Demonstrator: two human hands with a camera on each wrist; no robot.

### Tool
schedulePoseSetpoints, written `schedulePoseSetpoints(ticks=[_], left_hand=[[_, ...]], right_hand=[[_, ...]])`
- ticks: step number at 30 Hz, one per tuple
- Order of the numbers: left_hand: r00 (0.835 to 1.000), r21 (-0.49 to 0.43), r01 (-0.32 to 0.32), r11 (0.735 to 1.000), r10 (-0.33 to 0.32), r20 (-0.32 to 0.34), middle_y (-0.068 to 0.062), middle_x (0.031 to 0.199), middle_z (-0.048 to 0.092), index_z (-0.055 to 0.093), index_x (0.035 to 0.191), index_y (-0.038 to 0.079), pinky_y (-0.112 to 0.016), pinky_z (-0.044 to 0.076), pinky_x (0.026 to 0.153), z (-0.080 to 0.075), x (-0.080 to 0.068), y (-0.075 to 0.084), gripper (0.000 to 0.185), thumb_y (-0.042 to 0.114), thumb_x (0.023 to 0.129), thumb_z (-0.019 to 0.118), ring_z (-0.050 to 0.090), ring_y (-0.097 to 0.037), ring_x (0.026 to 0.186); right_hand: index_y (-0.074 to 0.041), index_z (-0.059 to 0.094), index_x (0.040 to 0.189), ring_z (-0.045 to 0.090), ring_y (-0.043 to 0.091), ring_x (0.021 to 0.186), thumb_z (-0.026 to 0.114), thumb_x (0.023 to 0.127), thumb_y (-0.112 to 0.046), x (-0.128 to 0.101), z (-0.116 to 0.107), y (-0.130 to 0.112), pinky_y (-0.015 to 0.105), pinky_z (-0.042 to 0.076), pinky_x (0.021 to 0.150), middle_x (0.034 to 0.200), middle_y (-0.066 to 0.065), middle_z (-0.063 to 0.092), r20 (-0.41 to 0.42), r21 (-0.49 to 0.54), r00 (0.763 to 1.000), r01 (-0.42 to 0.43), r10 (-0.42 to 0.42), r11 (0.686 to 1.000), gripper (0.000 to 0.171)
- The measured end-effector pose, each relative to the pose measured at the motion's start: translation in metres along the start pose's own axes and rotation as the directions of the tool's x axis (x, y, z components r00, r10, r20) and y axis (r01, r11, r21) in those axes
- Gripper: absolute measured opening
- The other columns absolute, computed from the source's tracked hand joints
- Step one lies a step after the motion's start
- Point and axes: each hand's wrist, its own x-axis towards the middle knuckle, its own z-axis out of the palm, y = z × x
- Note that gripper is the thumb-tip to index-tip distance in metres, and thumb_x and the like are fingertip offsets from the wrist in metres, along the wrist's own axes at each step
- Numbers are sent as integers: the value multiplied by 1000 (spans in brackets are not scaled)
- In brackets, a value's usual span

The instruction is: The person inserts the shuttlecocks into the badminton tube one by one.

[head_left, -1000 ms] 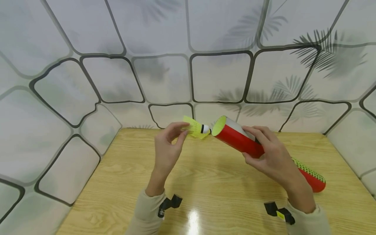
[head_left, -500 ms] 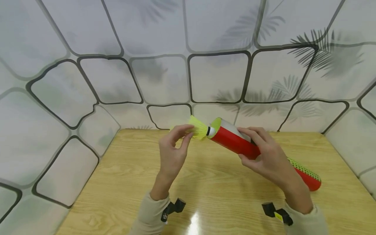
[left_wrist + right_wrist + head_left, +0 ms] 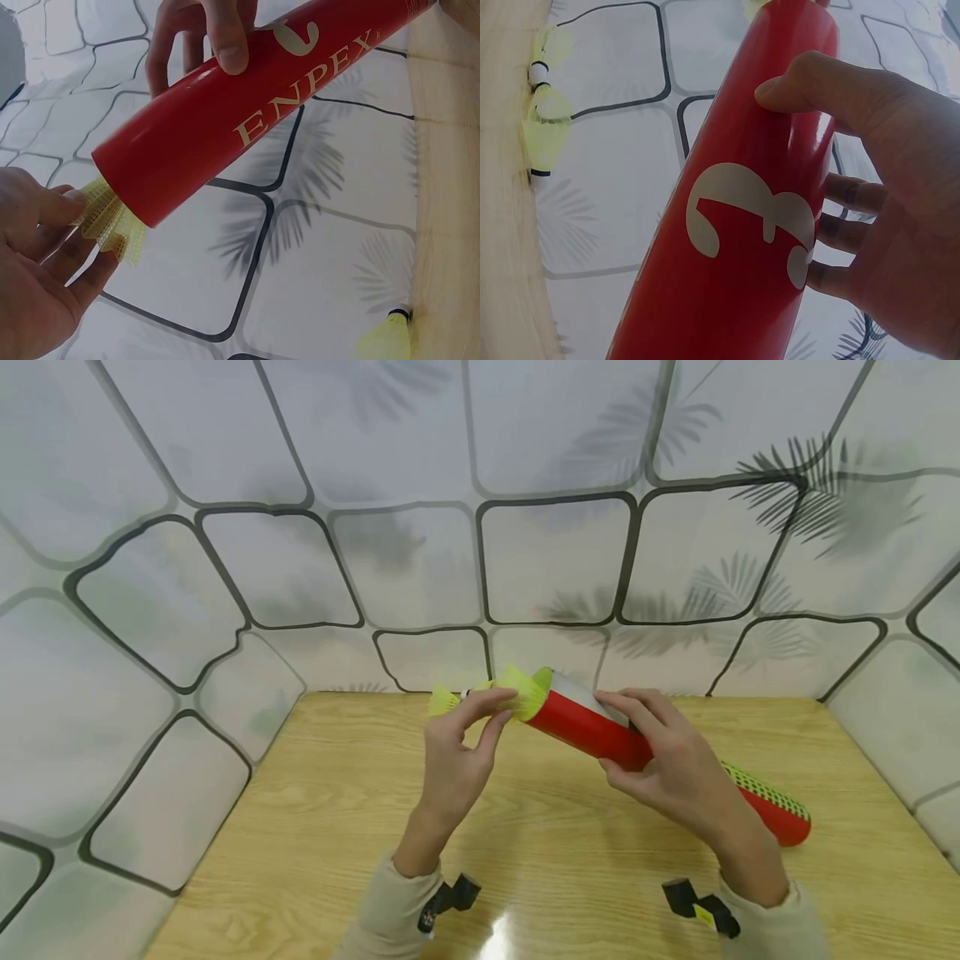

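My left hand (image 3: pixel 459 768) pinches the skirt of a yellow shuttlecock (image 3: pixel 112 221) between thumb and fingers. The cork end of that shuttlecock is hidden inside the mouth of a long red shuttlecock tube (image 3: pixel 585 731); part of the skirt still sticks out. My right hand (image 3: pixel 678 768) grips the tube around its middle, thumb on one side and fingers on the other. The tube slants, mouth up to the left. Pale lettering shows on its side in the left wrist view. Past the right hand appears a green dotted end section (image 3: pixel 768 793).
Other yellow shuttlecocks (image 3: pixel 546 142) lie along the back edge of the wooden table (image 3: pixel 315 827). One skirt (image 3: pixel 442 700) shows behind the left hand. A patterned wall covering (image 3: pixel 558 560) rises directly behind the table and along both sides.
The left hand has moved right, bringing the shuttlecock cork-first from outside the tube into its mouth. The right hand and tube have shifted slightly left in view. Another shuttlecock behind is now uncovered.
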Motion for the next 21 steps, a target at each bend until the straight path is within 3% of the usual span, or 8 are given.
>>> schedulePoseSetpoints(ticks=[21], left_hand=[[994,-72,-47,996,54,93,-14,110,75,72,117,-2,-34,60,88,7,-2,-3,25,-8,93,70,74,-22,98]], right_hand=[[-16,55,145,60,29,111,87,74,-7,2,1,-3,42,64,73,134,9,54,12,-3,1000,15,-15,1000,78]])
